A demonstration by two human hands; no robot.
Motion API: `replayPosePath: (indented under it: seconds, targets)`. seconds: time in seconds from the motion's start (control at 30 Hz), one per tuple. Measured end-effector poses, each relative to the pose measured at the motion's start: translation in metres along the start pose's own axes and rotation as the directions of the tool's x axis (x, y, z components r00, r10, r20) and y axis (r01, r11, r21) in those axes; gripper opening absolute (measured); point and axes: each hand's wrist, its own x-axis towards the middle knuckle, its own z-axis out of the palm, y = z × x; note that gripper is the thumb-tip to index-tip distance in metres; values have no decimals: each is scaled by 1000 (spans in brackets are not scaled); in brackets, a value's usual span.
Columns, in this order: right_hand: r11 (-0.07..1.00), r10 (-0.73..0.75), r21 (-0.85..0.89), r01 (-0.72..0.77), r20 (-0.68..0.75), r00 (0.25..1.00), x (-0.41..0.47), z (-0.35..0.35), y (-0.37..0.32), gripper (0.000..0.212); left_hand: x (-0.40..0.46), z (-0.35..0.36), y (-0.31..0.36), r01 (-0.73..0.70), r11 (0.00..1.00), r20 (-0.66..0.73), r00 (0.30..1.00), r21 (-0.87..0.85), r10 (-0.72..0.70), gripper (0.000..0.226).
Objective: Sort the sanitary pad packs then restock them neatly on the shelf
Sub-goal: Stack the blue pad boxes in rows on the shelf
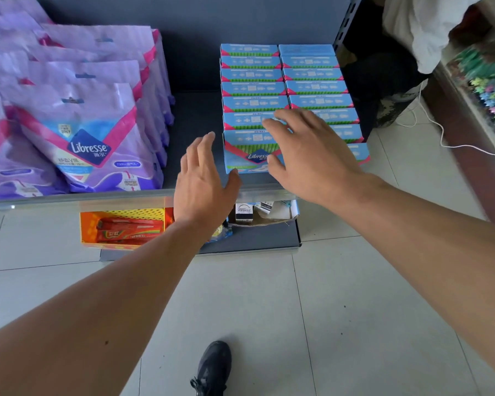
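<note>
Two rows of blue Libresse pad boxes (253, 88) stand upright on the dark shelf (195, 121), at its right end. Purple Libresse pad bags (89, 132) stand in overlapping rows at the left. My right hand (306, 155) hovers over the front boxes with fingers spread, and its thumb is near the face of the front blue box (246, 160). My left hand (203, 181) is held open just left of that front box, fingers straight, thumb by the box's lower corner. Neither hand holds anything.
A bare strip of shelf lies between the bags and the boxes. Below the shelf edge sit a yellow-orange basket (126, 224) with red packs and a carton (265, 214) of small items. Tiled floor (269, 310) lies in front, with my black shoe (213, 367) on it.
</note>
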Motion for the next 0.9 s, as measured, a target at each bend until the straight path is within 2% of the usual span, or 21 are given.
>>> replayPosePath:
  seconds: [0.1, 0.2, 0.37, 0.5, 0.6, 0.7, 0.8, 0.9]
  targets:
    - [1000, 2, -3, -2, -62, 998, -24, 0, -4, 49, -16, -10, 11, -92, 992, -100, 990, 87, 101, 58]
    - [999, 43, 26, -40, -114, 992, -53, -6, -6, 52, -32, -20, 30, -157, 981, -116, 979, 116, 171, 53]
    - [986, 151, 97, -139, -136, 979, -117, -19, -9, 54, -73, -29, 71, -304, 944, -31, 950, 126, 310, 45]
    - [945, 299, 176, -276, -120, 947, -188, -28, 6, 51, -113, -13, 112, -428, 900, 75, 903, 86, 422, 41]
    - [877, 463, 177, -446, -65, 884, -247, -32, 30, 52, -142, 15, 152, -524, 851, 125, 847, 24, 517, 38]
    - [831, 536, 172, -528, 3, 844, -282, -24, 39, 53, -160, 35, 171, -516, 856, 171, 842, -20, 511, 35]
    - [730, 668, 154, -666, 46, 743, -331, -11, 58, 54, -182, 74, 199, -533, 839, 288, 790, -112, 541, 33]
    - [611, 774, 153, -776, 89, 627, -382, 8, 67, 54, -207, 112, 220, -560, 814, 416, 710, -155, 568, 34]
